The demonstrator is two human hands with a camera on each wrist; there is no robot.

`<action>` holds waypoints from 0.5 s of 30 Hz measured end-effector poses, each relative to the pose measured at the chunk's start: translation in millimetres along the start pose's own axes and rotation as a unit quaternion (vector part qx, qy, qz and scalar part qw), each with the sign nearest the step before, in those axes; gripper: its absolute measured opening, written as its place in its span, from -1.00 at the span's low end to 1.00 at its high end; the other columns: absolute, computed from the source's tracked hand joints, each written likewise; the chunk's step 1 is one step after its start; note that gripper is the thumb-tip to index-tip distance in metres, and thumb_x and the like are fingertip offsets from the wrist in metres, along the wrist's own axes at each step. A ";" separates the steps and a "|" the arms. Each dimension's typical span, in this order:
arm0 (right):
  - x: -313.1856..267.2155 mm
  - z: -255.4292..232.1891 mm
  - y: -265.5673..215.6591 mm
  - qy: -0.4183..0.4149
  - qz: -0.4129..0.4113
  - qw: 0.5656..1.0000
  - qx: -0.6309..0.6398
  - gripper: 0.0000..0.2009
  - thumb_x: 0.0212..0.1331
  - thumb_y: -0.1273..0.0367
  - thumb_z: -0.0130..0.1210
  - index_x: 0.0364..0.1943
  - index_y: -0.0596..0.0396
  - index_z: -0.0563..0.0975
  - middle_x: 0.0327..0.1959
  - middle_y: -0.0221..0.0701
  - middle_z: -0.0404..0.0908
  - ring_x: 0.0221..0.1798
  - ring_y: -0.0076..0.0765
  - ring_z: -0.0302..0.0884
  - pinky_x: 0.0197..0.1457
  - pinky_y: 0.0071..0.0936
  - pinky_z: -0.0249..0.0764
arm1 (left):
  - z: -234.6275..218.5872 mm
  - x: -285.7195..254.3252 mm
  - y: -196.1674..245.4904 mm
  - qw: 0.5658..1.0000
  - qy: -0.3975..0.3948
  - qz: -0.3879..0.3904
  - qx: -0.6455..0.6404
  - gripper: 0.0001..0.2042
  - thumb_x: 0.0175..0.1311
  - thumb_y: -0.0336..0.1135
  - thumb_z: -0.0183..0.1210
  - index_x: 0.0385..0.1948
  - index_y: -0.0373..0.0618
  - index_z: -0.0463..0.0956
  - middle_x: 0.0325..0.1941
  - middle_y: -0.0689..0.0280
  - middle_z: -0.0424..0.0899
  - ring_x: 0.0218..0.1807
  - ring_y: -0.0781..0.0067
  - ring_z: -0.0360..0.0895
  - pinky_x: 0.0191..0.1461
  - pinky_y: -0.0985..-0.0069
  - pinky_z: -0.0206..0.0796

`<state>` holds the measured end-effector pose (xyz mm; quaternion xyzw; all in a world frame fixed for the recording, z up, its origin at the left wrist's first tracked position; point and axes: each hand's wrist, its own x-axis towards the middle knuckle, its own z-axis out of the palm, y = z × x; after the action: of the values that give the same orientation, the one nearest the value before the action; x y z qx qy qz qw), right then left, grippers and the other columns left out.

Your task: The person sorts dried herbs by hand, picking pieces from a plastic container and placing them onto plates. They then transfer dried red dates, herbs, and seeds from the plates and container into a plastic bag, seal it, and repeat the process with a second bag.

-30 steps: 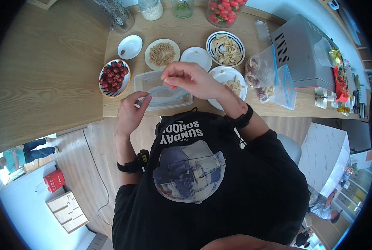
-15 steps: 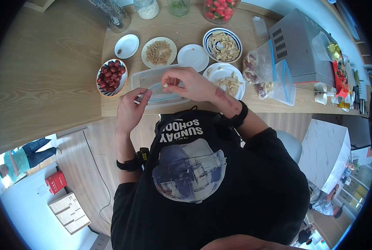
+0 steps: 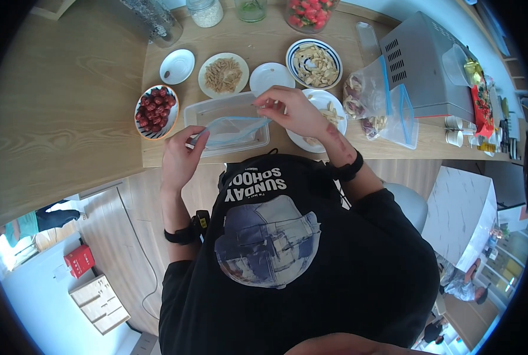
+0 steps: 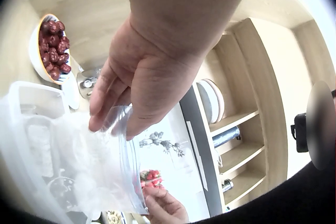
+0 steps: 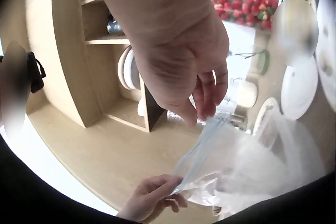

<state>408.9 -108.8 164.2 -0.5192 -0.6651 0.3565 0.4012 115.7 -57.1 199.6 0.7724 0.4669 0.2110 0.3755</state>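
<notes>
A clear zip bag (image 3: 234, 128) with a pale blue seal strip is stretched between my two hands over a translucent plastic box (image 3: 196, 112). At the left end of its mouth, my left hand (image 3: 181, 155) pinches the edge between thumb and fingers. My right hand (image 3: 296, 111) pinches the right end of the strip, as the right wrist view also shows. Under my right wrist lies a white plate (image 3: 311, 149) of pale slices, partly hidden. An otherwise bare white plate (image 3: 271, 76) is just beyond my right hand.
Left of the box stands a bowl of dark red dates (image 3: 155, 110). Behind are a plate of brownish strips (image 3: 222, 76), a small dish (image 3: 177, 66), and a blue-rimmed plate of pale slices (image 3: 314, 63). Filled zip bags (image 3: 358, 103) lie beside a grey appliance (image 3: 423, 71). Jars line the back.
My right hand has moved right, from above the middle of the bag to the right end of its mouth, and now grips it. The left hand keeps its hold.
</notes>
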 end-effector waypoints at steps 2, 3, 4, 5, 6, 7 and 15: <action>-14.7 -7.8 15.0 0.011 0.023 1.000 -0.017 -0.80 0.21 0.44 0.24 -0.09 0.09 0.62 -0.24 -0.35 0.66 -0.25 -0.36 0.65 -0.19 -0.43 0.54 | 0.1 -0.2 -4.0 1.000 -0.003 0.008 -0.005 -0.84 0.31 -0.37 0.24 -0.19 -0.25 0.67 -0.36 0.16 0.73 -0.39 0.43 0.66 -0.38 0.50 0.46; -24.2 -11.9 22.9 0.019 0.040 0.999 -0.031 -0.81 0.20 0.43 0.24 -0.11 0.10 0.61 -0.24 -0.33 0.67 -0.24 -0.35 0.66 -0.17 -0.42 0.55 | -2.0 -1.5 -4.7 1.000 -0.008 0.001 0.013 -0.84 0.29 -0.43 0.23 -0.15 -0.24 0.64 -0.27 0.18 0.74 -0.36 0.43 0.66 -0.33 0.51 0.47; -34.1 -17.2 33.0 0.022 0.048 0.998 -0.034 -0.81 0.20 0.43 0.24 -0.11 0.10 0.61 -0.24 -0.33 0.67 -0.24 -0.35 0.66 -0.17 -0.42 0.55 | -3.5 -2.7 -4.6 0.999 -0.012 -0.006 0.032 -0.82 0.26 -0.50 0.22 -0.12 -0.24 0.61 -0.17 0.20 0.74 -0.32 0.44 0.66 -0.29 0.52 0.48; -44.4 -22.9 43.8 0.021 0.096 0.993 -0.066 -0.77 0.17 0.40 0.26 -0.09 0.09 0.60 -0.20 -0.32 0.66 -0.22 -0.31 0.67 -0.14 -0.39 0.56 | -3.9 -3.6 -2.9 0.999 -0.019 -0.004 0.028 -0.82 0.26 -0.50 0.22 -0.12 -0.24 0.61 -0.17 0.20 0.74 -0.32 0.44 0.66 -0.29 0.52 0.48; -55.3 -28.0 52.3 0.020 0.144 0.985 -0.097 -0.73 0.14 0.37 0.28 -0.07 0.08 0.60 -0.16 -0.30 0.64 -0.20 -0.26 0.67 -0.10 -0.35 0.56 | -4.5 -4.4 -0.9 1.000 -0.014 0.003 -0.016 -0.79 0.23 -0.57 0.20 -0.10 -0.24 0.55 -0.05 0.19 0.69 -0.30 0.43 0.66 -0.26 0.53 0.48; -67.1 -31.9 58.3 0.022 0.150 0.984 -0.098 -0.73 0.14 0.37 0.28 -0.07 0.08 0.60 -0.16 -0.30 0.64 -0.20 -0.26 0.67 -0.10 -0.35 0.56 | -4.2 -4.6 -1.1 0.998 -0.010 0.009 -0.060 -0.76 0.20 -0.63 0.17 -0.09 -0.24 0.49 0.07 0.17 0.65 -0.28 0.42 0.66 -0.22 0.54 0.48; -115.1 -32.7 66.3 0.020 0.267 0.924 -0.272 -0.34 -0.18 0.20 0.48 0.13 -0.18 0.48 0.12 -0.19 0.42 0.09 0.04 0.57 0.15 -0.14 0.54 | -1.6 4.6 -20.3 0.987 -0.074 0.103 -0.095 -0.82 0.21 -0.74 -0.01 -0.29 -0.25 0.49 0.19 0.08 0.54 -0.04 0.38 0.63 -0.16 0.50 0.46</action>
<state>481.2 -205.7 100.2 -0.7740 -0.5649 0.2452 0.1476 105.3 -46.7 184.7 0.7906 0.3339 0.2344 0.4567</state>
